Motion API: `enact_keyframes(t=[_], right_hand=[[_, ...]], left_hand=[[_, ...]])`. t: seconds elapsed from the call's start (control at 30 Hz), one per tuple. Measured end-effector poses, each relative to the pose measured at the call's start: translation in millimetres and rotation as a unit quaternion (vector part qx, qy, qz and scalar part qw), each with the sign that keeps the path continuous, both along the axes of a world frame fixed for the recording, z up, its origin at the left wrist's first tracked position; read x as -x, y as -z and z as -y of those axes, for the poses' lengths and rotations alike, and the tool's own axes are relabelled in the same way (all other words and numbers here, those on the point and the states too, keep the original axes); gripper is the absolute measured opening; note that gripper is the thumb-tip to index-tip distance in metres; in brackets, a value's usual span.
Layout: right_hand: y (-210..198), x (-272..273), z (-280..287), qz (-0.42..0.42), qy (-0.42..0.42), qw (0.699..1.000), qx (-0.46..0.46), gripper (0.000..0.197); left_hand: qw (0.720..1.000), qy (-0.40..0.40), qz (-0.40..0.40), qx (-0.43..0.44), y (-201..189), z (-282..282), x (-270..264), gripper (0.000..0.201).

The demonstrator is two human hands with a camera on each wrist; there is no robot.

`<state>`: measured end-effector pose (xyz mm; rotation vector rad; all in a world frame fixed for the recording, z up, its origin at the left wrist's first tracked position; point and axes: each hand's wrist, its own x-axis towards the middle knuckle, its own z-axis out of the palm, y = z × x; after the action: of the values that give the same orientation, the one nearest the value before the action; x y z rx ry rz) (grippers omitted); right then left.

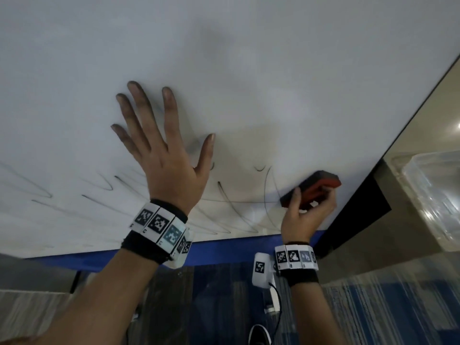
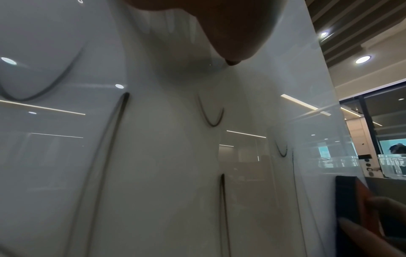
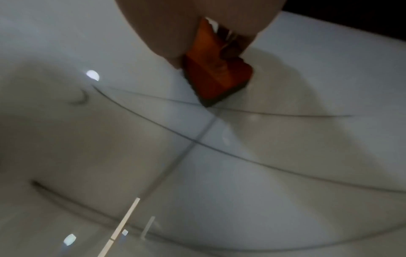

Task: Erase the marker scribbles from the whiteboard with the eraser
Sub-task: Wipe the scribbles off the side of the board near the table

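Two hands are showing against one whiteboard (image 1: 249, 70), and one eraser (image 1: 313, 189) is in play. Many scribbles (image 1: 224, 195) are running in loops and zigzags across the lower band of the board, from the far left edge to just beside the eraser; the strokes overlap too much for an exact count.

One hand, the left hand (image 1: 164, 155), is lying flat on the board with all five fingers spread wide and straight, gripping nothing. Its fingertips (image 1: 135, 87) are looking smudged dark. Some strokes are passing under its palm.

Its partner, the right hand (image 1: 307, 215), is pinching the eraser, thumb on the near side and curled fingers wrapping the red back. That eraser, red on top with a dark pad, is pressing against the board near its lower right corner, its lower end touching crossing thin lines. From the right wrist view, the eraser (image 3: 216, 76) is sitting with its dark corner right on a crossing of lines.

Both wrists are wearing bands (image 1: 159, 227) of black-and-white coded tiles. One blue strip (image 1: 224, 250) is edging the board's bottom.
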<state>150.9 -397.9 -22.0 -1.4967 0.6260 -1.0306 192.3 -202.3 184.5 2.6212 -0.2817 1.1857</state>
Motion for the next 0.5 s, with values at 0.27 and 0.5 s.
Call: enact_keyframes(t=[0.27,0.5], right_hand=[[71,7,13,-0.083,0.082,0.946,-0.301,0.064],[15,-2,-20,-0.014,0.01,0.998,-0.061,0.064]], left_hand=[[1.0,0.002,-0.003,0.004,4,1,0,0.08],[1.0,0.006,-0.004,0.01,9,2,0,0.08]])
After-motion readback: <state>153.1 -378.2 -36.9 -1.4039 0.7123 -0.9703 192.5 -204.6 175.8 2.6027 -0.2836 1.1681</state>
